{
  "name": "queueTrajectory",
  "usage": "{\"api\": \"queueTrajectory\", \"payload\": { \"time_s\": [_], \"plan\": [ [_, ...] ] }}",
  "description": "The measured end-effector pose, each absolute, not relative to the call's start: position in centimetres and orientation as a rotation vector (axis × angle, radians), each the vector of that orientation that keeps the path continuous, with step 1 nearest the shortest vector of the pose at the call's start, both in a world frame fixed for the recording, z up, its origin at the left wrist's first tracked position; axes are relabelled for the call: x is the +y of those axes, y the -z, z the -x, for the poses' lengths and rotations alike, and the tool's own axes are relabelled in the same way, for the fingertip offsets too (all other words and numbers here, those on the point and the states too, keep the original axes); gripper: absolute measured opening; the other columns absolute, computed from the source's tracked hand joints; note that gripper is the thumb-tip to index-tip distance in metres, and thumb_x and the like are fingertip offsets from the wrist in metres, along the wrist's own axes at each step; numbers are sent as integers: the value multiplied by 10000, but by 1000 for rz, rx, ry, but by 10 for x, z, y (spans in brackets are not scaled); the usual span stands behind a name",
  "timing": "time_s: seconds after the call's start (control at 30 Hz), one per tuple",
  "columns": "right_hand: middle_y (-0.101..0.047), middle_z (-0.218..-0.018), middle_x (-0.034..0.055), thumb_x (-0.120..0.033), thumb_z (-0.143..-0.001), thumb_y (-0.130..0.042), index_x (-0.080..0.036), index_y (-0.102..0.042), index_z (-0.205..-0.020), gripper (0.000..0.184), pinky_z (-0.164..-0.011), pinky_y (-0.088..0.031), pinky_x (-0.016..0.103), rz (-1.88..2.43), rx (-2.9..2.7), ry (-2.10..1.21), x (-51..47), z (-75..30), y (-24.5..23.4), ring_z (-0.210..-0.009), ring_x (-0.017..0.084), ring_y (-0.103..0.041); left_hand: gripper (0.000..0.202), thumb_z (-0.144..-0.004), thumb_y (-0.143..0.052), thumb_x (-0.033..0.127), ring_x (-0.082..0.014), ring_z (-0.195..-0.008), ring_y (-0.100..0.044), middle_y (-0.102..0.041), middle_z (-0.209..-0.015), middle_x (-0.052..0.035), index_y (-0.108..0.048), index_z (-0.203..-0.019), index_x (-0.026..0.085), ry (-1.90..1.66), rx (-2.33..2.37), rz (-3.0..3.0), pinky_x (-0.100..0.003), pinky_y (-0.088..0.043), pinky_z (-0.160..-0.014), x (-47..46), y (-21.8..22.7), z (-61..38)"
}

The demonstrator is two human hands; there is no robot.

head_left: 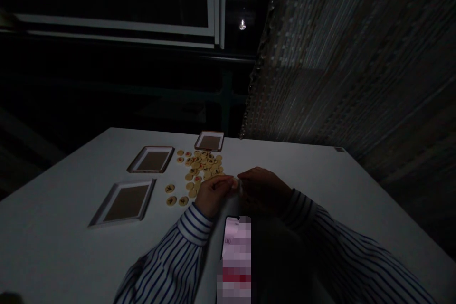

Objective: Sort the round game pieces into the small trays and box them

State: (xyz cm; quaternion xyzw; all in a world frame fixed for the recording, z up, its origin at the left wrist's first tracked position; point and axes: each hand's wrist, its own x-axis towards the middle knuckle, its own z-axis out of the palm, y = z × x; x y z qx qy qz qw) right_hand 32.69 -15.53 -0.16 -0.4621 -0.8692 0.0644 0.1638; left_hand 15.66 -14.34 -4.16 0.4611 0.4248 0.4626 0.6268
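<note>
Round yellow game discs [201,164] with dark and red marks lie scattered on the white table [64,242]. My left hand [212,194] is closed in a pinch on one small disc [234,183] just right of the pile. Fingertip to fingertip with it, my right hand [264,189] is curled, and I cannot make out whether it grips anything in the dim light. Both arms wear striped sleeves.
Three shallow white-rimmed trays with brown floors lie on the table: near left [125,202], middle [151,159] and far [209,141]. A lit phone [235,240] lies between my forearms. A curtain [349,71] hangs at the right; the table edge runs behind the trays.
</note>
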Motion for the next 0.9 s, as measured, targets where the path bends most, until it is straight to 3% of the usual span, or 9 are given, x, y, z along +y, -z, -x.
{"api": "queueTrajectory", "payload": {
  "time_s": [0.23,0.6,0.73,0.9],
  "plan": [
    [-640,-789,26,-374,-857,-361,-213,-598,-895,289,-537,-324,209,1364,-2578,-260,-157,-333,4,-619,109,-540,268,-629,-641,336,-161,-729,-621,-690,-789,-56,-676,-796,130,-1002,947,-1102,-265,-491,-688,-145,47,-172],
    [-637,-825,52,-338,-811,-451,-185,-614,-870,231,-615,-351,236,1415,-2604,-224,-148,-344,17,-727,139,-548,290,-663,-592,341,-182,-750,-622,-689,-809,-78,-671,-829,118,-973,1004,-1264,-271,-491,-673,-141,58,-177],
    [-624,-978,84,-313,-789,-471,-165,-580,-1022,297,-753,-374,271,1510,-2486,-161,-135,-365,31,-895,171,-544,314,-712,-519,362,-184,-726,-618,-685,-786,-77,-665,-850,122,-959,1116,-1473,-288,-490,-657,-142,64,-172],
    [-643,-936,60,-325,-819,-401,-210,-613,-934,267,-690,-393,272,1763,-2628,-143,-128,-368,36,-837,173,-576,270,-726,-492,308,-194,-799,-612,-683,-840,-71,-667,-869,160,-914,1207,-1740,-316,-468,-740,-142,76,-169]
  ]
}}
